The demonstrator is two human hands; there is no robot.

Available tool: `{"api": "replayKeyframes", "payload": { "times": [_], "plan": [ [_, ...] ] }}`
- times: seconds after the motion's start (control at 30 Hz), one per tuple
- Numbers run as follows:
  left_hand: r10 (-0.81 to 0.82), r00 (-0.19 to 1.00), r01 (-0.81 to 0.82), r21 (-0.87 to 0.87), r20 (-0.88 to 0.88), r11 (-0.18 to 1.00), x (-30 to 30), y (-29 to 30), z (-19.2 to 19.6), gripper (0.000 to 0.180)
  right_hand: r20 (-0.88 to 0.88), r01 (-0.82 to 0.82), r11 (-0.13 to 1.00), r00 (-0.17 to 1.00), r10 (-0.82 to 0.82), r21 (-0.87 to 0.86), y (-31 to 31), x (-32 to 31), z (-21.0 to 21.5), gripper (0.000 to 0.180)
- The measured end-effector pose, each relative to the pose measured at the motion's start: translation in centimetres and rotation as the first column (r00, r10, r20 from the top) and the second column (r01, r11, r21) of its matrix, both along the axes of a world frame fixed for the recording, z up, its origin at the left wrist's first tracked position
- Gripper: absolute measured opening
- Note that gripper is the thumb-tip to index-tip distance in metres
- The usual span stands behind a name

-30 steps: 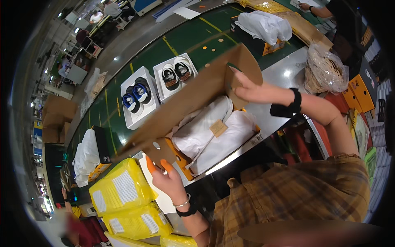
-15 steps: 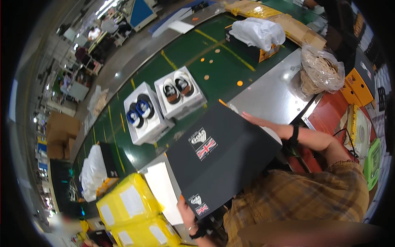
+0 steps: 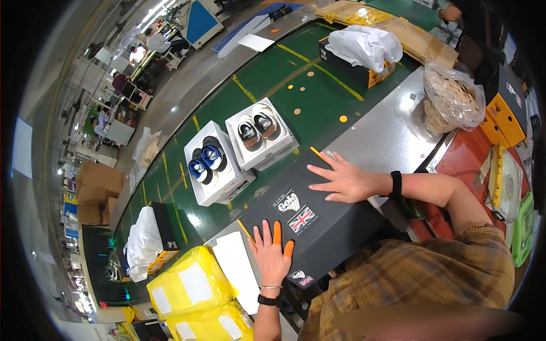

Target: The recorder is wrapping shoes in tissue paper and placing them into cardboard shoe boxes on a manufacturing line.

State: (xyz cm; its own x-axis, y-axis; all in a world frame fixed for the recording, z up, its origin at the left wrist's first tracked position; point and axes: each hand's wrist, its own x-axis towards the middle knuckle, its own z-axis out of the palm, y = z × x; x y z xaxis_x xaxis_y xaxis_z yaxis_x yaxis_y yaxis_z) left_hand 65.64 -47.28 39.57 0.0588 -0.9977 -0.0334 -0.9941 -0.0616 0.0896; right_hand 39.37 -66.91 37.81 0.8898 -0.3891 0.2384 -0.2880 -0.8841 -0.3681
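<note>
A dark grey cardboard box (image 3: 335,236) with a white logo and flag print lies in front of me, a thin orange strip showing along its far edge. Flat on its near left part rests my left hand (image 3: 272,258), fingers spread, with orange covers on two fingertips. My right hand (image 3: 350,181) presses on the box's far right part, its fingers also apart. Neither hand grips anything. Beyond the box stand two open white shoeboxes: one holds blue and black shoes (image 3: 206,161), the other holds white, black and brown shoes (image 3: 257,128).
White sheets (image 3: 236,270) and yellow-wrapped packages (image 3: 193,284) lie left of the box. Paper-covered shoeboxes stand at the far left (image 3: 162,230) and far right (image 3: 335,54) of the green belt (image 3: 273,74). A clear bag (image 3: 452,99) sits at right, near orange boxes (image 3: 503,122).
Both hands have gone from holding the box's edges to lying flat with spread fingers on its top. The box has come down and tilted away from me.
</note>
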Motion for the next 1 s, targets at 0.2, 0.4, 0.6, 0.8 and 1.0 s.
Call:
{"api": "replayKeyframes", "payload": {
  "times": [0.2, 0.4, 0.6, 0.8, 1.0],
  "plan": [
    [0.151, 0.807, -0.350, -0.256, -0.571, 0.901, 1.6, 2.2, -4.1, 0.067, 0.212, -0.024, 0.976, 0.977, -0.024, 0.218, -0.5, 0.0, -3.7, 0.045],
    [0.139, -0.172, -0.698, 0.220, -0.975, 0.681, 0.7, 8.5, -7.6, 0.057, 0.188, 0.203, 0.938, 0.947, -0.261, 0.282, -1.0, 0.3, 3.0, 0.048],
    [0.015, -0.528, -0.600, 0.385, -0.849, 0.702, -1.0, 10.7, -10.4, 0.054, 0.099, 0.176, 0.954, 0.974, -0.205, 0.242, 1.1, 1.1, -2.5, 0.069],
    [0.055, -0.300, -0.689, 0.256, -0.952, 0.678, -0.3, 10.1, -7.4, 0.038, 0.041, -0.007, 0.080, 0.901, -0.432, 0.997, 4.2, -2.3, -3.3, 0.082],
    [-0.001, 0.464, -0.528, -0.278, -0.886, 0.803, 1.3, 6.6, 1.0, 0.047, 0.473, -0.462, 0.161, 0.709, -0.523, 0.872, 2.3, -2.1, 5.7, 0.085]
  ]
}}
